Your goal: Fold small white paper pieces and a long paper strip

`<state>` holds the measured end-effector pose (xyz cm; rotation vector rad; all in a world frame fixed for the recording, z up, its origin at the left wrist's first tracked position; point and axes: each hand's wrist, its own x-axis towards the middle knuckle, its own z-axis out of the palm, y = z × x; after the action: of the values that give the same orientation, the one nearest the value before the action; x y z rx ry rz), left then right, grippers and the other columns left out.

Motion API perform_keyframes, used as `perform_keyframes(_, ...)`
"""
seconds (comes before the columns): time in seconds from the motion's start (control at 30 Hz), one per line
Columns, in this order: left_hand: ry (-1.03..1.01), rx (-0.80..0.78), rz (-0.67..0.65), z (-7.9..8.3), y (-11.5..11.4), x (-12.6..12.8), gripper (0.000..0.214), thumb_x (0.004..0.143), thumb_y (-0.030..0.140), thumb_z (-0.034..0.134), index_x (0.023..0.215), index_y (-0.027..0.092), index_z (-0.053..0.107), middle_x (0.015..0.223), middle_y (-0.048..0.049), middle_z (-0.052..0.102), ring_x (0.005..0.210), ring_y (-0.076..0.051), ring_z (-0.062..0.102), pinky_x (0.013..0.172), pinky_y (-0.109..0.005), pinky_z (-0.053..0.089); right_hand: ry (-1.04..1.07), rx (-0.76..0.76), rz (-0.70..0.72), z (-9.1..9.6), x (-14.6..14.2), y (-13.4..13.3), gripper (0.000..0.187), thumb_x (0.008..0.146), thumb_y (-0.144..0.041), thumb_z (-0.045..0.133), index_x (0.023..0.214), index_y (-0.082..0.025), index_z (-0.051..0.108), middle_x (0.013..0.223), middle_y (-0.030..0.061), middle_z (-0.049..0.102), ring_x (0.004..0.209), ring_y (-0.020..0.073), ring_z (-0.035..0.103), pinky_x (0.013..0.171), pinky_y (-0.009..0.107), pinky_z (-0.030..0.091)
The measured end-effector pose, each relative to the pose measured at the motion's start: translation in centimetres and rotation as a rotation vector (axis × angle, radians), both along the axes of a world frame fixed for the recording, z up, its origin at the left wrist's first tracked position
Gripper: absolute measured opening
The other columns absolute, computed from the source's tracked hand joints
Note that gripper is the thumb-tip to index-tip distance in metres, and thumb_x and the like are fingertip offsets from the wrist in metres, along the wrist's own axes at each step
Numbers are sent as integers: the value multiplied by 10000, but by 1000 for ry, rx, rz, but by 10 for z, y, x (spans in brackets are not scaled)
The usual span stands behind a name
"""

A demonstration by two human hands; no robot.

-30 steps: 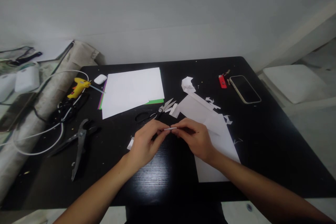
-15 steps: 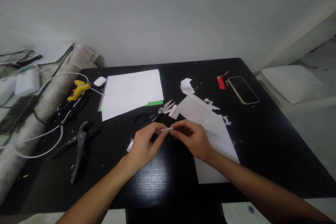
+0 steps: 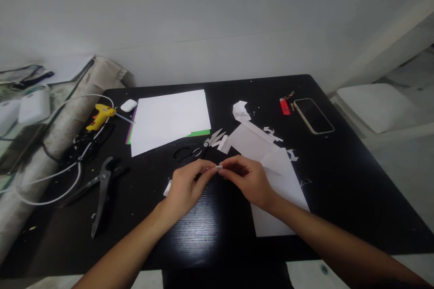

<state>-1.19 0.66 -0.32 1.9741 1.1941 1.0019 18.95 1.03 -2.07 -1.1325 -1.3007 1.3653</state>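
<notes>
White narrow paper piece lies sideways at mid-frame, pinched by your left hand and right hand, equally near.

On the black table lie pliers, a small white case, a paper stack, scissors, crumpled paper, paper scraps, a white sheet, a red lighter and a phone.

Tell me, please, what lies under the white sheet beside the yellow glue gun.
A green sheet and a purple sheet peek out beneath the white sheet; whatever else it covers is hidden.
</notes>
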Motion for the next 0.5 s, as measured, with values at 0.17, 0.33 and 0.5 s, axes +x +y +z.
perform_keyframes(0.17, -34, -88, 28, -4, 2, 0, 126, 994, 278, 675, 1033, 186, 751, 873, -21, 784, 746, -134, 718, 701, -224, 553, -6, -5, -23, 0, 0, 1, 138, 825, -331, 835, 908, -230, 790, 815, 19, 781, 721, 175, 726, 707, 314, 579)
perform_keyframes(0.33, -77, -162, 13, -3, 3, -1, 141, 997, 292, 670, 963, 191, 762, 799, -4, 754, 709, -122, 696, 662, -207, 536, 5, -14, 17, 2, 0, 1, 151, 833, -338, 837, 918, -228, 779, 864, 30, 790, 792, 192, 749, 743, 316, 589)
perform_keyframes(0.5, -51, -133, 4, -2, 0, -1, 118, 989, 266, 680, 974, 197, 774, 837, -5, 781, 741, -123, 721, 685, -198, 542, -11, 10, 30, 3, 1, 1, 133, 842, -344, 838, 880, -228, 783, 819, 16, 779, 736, 171, 725, 695, 291, 566)
